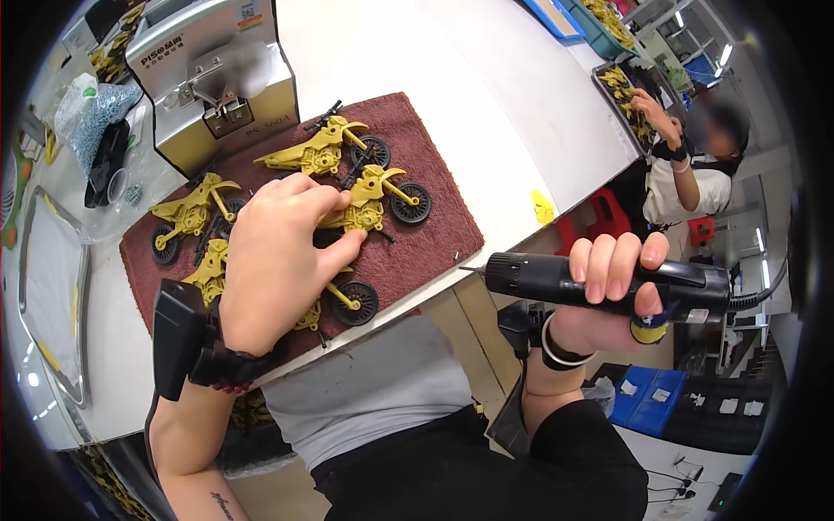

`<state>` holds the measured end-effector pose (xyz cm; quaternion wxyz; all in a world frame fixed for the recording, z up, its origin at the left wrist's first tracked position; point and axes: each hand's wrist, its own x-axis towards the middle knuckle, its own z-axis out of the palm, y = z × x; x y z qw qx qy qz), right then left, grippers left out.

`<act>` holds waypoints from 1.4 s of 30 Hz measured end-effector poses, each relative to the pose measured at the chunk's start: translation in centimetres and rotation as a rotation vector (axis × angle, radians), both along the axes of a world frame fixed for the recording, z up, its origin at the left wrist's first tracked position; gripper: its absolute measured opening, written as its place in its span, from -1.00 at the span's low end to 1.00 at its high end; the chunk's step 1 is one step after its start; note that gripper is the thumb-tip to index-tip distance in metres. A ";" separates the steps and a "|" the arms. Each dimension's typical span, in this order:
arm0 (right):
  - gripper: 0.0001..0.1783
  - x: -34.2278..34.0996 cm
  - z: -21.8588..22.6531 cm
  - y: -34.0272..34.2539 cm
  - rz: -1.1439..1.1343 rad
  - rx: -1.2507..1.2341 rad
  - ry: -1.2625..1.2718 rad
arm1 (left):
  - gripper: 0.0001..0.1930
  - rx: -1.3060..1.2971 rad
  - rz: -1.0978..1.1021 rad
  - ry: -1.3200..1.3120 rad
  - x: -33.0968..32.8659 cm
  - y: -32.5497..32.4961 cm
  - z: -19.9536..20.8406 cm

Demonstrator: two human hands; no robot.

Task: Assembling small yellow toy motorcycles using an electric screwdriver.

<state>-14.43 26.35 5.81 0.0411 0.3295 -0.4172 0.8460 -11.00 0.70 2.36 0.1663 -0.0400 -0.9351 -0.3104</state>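
Observation:
My left hand [282, 243] is closed on a yellow toy motorcycle [373, 193] with black spoked wheels, its fingers and thumb on either side of the body. Part of that toy is hidden under the fingers. Several more such toys lie around it, among them a yellow toy motorcycle [317, 149] just beyond my hand. They all rest on a brown towel [434, 195]. Off to the right, past the table edge, my right hand [608, 282] grips a black corded electric screwdriver [526, 274]. Its thin bit points left, near a small screw [456, 256] at the towel's edge.
A silver and gold boxy machine [213, 87] stands behind the towel. Left of it lies a clear bag of bluish beads [95, 104]. An oval metal-rimmed tray [56, 295] sits far left. At the upper right, another person [691, 174] works over a tray of yellow parts [617, 91].

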 end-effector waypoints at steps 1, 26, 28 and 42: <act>-0.75 0.2 0.0 -0.1 -0.005 0.006 -0.003 | -0.74 0.013 0.004 0.002 0.0 0.1 0.1; -0.79 0.4 3.0 -2.9 0.178 -0.267 -0.091 | -0.86 -0.068 -0.448 0.185 1.4 1.3 1.8; -0.79 0.6 3.1 -3.1 0.175 -0.277 -0.092 | -0.86 -0.050 -0.433 0.198 1.5 1.4 1.9; -0.78 0.7 3.7 -3.4 0.178 -0.249 -0.043 | -0.87 -0.013 -0.368 0.250 1.7 1.4 1.8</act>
